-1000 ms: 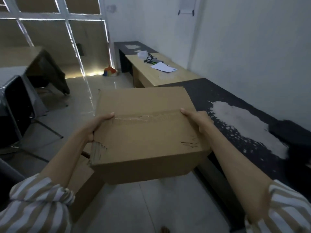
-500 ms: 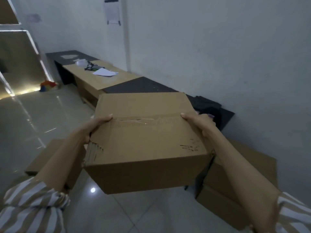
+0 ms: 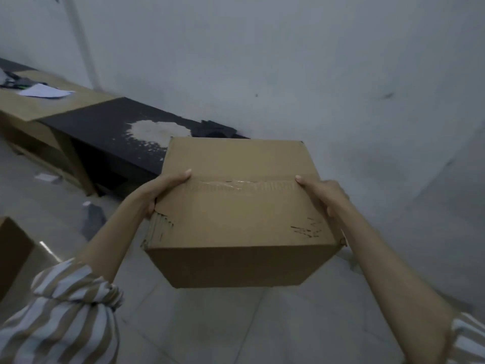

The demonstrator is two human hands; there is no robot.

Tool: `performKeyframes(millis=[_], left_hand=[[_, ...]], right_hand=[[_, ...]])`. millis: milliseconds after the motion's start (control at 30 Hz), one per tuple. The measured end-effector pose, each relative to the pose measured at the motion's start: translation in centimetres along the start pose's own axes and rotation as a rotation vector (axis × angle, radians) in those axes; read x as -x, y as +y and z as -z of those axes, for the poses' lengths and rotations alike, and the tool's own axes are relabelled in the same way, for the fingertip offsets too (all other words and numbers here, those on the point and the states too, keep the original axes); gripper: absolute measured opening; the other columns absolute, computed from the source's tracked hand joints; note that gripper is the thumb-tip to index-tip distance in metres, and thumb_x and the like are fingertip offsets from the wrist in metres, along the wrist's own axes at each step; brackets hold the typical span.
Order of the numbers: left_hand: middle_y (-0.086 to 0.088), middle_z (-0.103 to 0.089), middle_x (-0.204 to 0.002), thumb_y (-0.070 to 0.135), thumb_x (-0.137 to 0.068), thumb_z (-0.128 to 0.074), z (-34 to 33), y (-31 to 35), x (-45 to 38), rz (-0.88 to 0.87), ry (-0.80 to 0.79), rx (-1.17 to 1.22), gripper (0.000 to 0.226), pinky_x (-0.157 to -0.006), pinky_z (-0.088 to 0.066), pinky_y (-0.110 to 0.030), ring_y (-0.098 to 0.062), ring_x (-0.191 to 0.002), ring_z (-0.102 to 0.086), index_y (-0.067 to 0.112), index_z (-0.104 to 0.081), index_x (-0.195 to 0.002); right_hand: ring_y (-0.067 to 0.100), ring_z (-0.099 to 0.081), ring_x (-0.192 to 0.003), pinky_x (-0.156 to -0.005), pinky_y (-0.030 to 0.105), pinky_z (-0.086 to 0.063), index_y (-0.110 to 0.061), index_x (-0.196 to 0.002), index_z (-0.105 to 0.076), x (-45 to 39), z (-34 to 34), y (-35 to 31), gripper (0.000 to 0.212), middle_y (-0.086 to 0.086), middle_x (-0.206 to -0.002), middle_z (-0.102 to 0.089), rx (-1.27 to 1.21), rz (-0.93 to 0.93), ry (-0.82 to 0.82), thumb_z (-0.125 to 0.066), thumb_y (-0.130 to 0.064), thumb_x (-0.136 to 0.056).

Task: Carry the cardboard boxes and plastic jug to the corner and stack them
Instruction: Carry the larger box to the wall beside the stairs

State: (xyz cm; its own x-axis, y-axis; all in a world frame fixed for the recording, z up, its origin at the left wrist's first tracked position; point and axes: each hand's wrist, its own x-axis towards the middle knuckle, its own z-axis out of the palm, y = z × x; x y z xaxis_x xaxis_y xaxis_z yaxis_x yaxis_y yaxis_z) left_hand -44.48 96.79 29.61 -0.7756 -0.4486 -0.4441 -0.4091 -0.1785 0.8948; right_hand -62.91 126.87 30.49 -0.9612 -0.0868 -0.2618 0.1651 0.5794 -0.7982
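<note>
I hold a brown cardboard box [image 3: 241, 208] in the air in front of me, above the floor. Torn tape runs along its closed top seam, and its near left corner is frayed. My left hand [image 3: 162, 189] grips the box's left side with the thumb lying on top. My right hand [image 3: 324, 191] grips the right side the same way. Part of another cardboard box [image 3: 11, 248] shows at the left edge. No plastic jug is in view.
A dark low bench [image 3: 105, 127] with a pale worn patch runs along the white wall [image 3: 288, 61], joined to a wooden desk [image 3: 31, 106] with papers. The room's corner [image 3: 459, 153] lies to the right. Grey tiled floor [image 3: 236, 324] lies below; small debris [image 3: 90, 219] sits by the bench.
The view has swung right, toward the wall and corner. The window and the boxes on the floor by the wall have left the view. Both hands keep the same hold on the box.
</note>
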Motion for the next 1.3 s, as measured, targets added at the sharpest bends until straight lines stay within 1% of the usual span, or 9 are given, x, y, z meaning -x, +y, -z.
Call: performKeyframes(millis=[233,400,500,667,833,933,1067,1200,1300], left_hand=[[-0.009,-0.068,-0.097,0.046,-0.077,-0.070,-15.0,2.6,-4.2,-0.026,-0.137,-0.054,0.057,-0.063,-0.052,-0.034,-0.024,-0.084,-0.065,0.013,-0.056,-0.121],[-0.011,-0.069,-0.106,0.057,-0.045,-0.084,-23.7,4.6,-9.3,-0.044,-0.228,-0.100,0.094,-0.067,-0.053,-0.035,-0.026,-0.091,-0.066,0.014,-0.056,-0.124],[-0.010,-0.068,-0.105,0.054,-0.055,-0.079,-28.9,6.0,-12.9,-0.068,-0.277,-0.105,0.078,-0.062,-0.054,-0.033,-0.026,-0.090,-0.066,0.017,-0.055,-0.120],[-0.010,-0.064,-0.101,0.043,-0.079,-0.070,-37.2,8.3,-19.0,-0.005,-0.309,-0.129,0.049,-0.068,-0.052,-0.036,-0.026,-0.088,-0.062,0.021,-0.047,-0.116],[-0.008,-0.070,-0.099,0.041,-0.070,-0.078,-44.6,8.6,-24.5,0.054,-0.352,-0.141,0.051,-0.072,-0.056,-0.038,-0.025,-0.085,-0.066,0.020,-0.059,-0.113],[-0.012,-0.070,-0.110,0.045,-0.054,-0.085,-48.2,6.8,-28.9,0.077,-0.334,-0.172,0.077,-0.075,-0.057,-0.042,-0.029,-0.095,-0.068,0.019,-0.059,-0.122],[-0.017,-0.066,-0.118,0.034,-0.069,-0.080,-53.0,2.0,-34.4,0.099,-0.250,-0.213,0.068,-0.069,-0.054,-0.035,-0.028,-0.093,-0.065,0.008,-0.056,-0.127],[-0.015,-0.064,-0.122,0.047,-0.056,-0.085,-56.4,-6.2,-41.9,0.182,-0.076,-0.303,0.085,-0.089,-0.053,-0.043,-0.033,-0.106,-0.063,0.006,-0.058,-0.125],[-0.014,-0.061,-0.127,0.057,-0.048,-0.083,-58.4,-12.7,-46.2,0.258,0.038,-0.379,0.094,-0.098,-0.049,-0.044,-0.032,-0.112,-0.059,0.008,-0.059,-0.125]], right_hand=[[0.033,-0.062,-0.105,-0.093,0.046,-0.052,-0.012,-0.118,-0.062,-4.7,11.4,7.7,0.087,0.010,-0.117,-0.066,-0.093,-0.125,0.111,-0.072,-0.071,-0.054],[0.031,-0.064,-0.102,-0.093,0.046,-0.052,-0.016,-0.113,-0.065,-10.5,17.2,10.9,0.080,0.008,-0.115,-0.068,-0.145,-0.159,0.174,-0.073,-0.069,-0.054],[0.031,-0.063,-0.105,-0.094,0.044,-0.052,-0.015,-0.118,-0.063,-14.4,20.2,12.1,0.083,0.008,-0.117,-0.067,-0.140,-0.186,0.213,-0.070,-0.071,-0.056],[0.030,-0.063,-0.104,-0.094,0.043,-0.051,-0.016,-0.122,-0.062,-20.8,24.7,14.6,0.083,0.007,-0.116,-0.067,-0.139,-0.210,0.255,-0.066,-0.072,-0.060],[0.031,-0.061,-0.108,-0.090,0.038,-0.049,-0.014,-0.127,-0.058,-26.9,28.5,18.1,0.078,0.009,-0.122,-0.064,-0.157,-0.253,0.273,-0.066,-0.066,-0.069],[0.030,-0.062,-0.107,-0.092,0.040,-0.050,-0.012,-0.125,-0.059,-31.3,29.5,20.9,0.078,0.009,-0.121,-0.065,-0.154,-0.280,0.251,-0.067,-0.065,-0.069],[0.031,-0.061,-0.109,-0.085,0.034,-0.047,-0.011,-0.126,-0.059,-37.8,28.9,26.0,0.071,0.010,-0.123,-0.065,-0.111,-0.325,0.181,-0.065,-0.061,-0.075],[0.032,-0.059,-0.114,-0.098,0.045,-0.048,-0.009,-0.131,-0.055,-44.2,25.6,33.2,0.079,0.012,-0.128,-0.062,-0.088,-0.400,0.068,-0.065,-0.062,-0.075],[0.033,-0.062,-0.109,-0.095,0.045,-0.051,-0.005,-0.127,-0.059,-48.6,21.6,39.3,0.072,0.014,-0.124,-0.065,-0.169,-0.493,0.035,-0.073,-0.051,-0.074]])
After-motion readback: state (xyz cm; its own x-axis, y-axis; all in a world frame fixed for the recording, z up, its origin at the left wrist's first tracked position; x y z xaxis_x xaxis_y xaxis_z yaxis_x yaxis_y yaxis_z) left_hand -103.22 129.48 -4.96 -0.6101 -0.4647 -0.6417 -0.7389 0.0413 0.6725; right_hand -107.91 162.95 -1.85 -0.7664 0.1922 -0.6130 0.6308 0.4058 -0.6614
